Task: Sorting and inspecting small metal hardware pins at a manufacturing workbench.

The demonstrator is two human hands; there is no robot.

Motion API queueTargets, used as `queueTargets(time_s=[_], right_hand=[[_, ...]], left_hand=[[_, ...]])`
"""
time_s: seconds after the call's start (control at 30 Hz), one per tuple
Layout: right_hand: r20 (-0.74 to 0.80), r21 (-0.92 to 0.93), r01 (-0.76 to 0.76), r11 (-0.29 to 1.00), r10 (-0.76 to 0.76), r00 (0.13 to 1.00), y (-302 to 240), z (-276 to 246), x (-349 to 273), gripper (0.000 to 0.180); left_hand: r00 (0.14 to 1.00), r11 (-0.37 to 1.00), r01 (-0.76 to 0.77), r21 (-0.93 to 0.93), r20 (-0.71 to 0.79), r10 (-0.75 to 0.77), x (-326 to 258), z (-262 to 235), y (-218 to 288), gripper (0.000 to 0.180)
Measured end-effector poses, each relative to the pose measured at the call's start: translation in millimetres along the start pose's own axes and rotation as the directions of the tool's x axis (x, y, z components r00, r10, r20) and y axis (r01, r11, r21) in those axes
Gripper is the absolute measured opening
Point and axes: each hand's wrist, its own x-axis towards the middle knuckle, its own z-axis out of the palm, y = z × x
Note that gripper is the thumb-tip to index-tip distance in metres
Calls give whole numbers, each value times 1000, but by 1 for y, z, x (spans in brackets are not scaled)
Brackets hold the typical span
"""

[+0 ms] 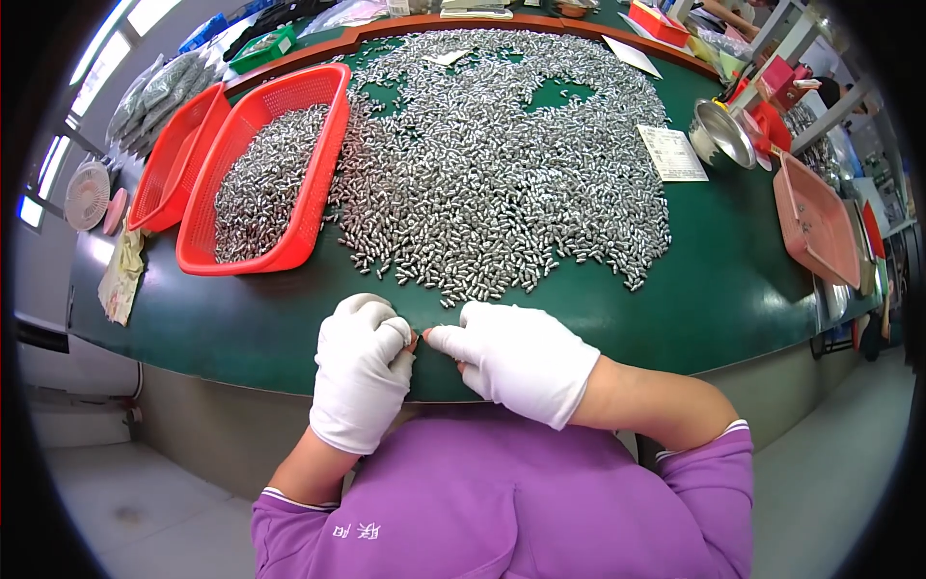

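Observation:
A wide heap of small silver metal pieces (502, 183), short and rounded, covers the middle of the green table (743, 318). At the near edge my left hand (362, 362), in a white glove with bare fingertips, is curled with its fingers pressed together. My right hand (526, 357), gloved the same way, meets it with index finger and thumb drawn in. The fingertips of both hands nearly touch just below the heap. Whatever they pinch there is too small and too covered to name.
Left of the heap, a red perforated basket (323, 207) holds more metal pieces, beside another red basket (159, 198). A paper slip (672, 154), a metal bowl (721, 135) and a pink tray (815, 222) sit to the right. A cloth (122, 278) hangs at the left edge.

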Motion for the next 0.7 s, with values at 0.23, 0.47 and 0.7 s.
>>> queueTargets(time_s=[0.23,0.47,0.7], right_hand=[[-23,-51,-83,995,82,996,-7,-7,-9,37],[-743,-265,-639,722,269,613,72,-89,-67,41],[-686,-272,-916,294,609,399,168,-117,-120,38]], left_hand=[[998,999,20,36,64,-22,3,-4,6,16],[987,995,62,78,142,-73,2,-10,6,14],[998,989,67,-128,-1,-68,22,-7,-3,16]])
